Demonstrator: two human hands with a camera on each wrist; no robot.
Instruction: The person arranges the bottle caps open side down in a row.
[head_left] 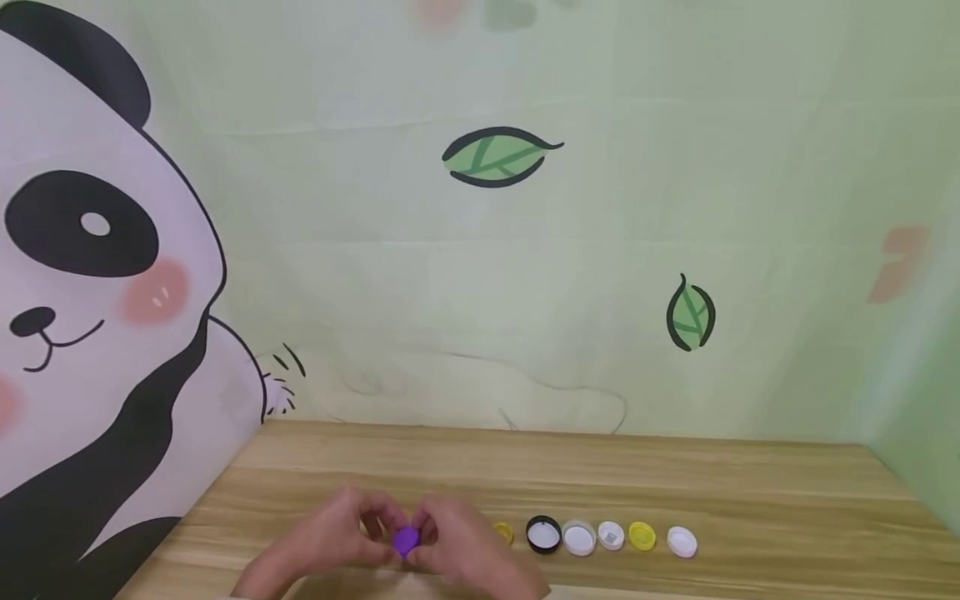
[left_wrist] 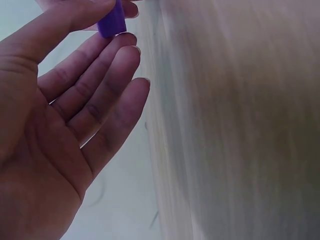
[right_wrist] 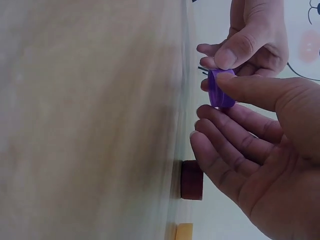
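Observation:
A small purple bottle cap (head_left: 406, 542) is held between both hands, over the left part of the wooden table. My left hand (head_left: 330, 537) pinches one side of it with thumb and fingertips. From the other side my right hand (head_left: 468, 542) pinches it too. The right wrist view shows the hollow side of the purple cap (right_wrist: 220, 95), with a thumb from each hand on it. In the left wrist view the other fingers of the left hand (left_wrist: 75, 105) stretch out loosely below the cap.
Right of the hands, a row of caps includes a yellow one (head_left: 503, 533), a black-rimmed one (head_left: 543, 546), several white ones and another yellow cap (head_left: 642, 536). A dark red cap (right_wrist: 192, 180) stands past the right fingers. A panda-print cloth (head_left: 585, 333) hangs behind the table.

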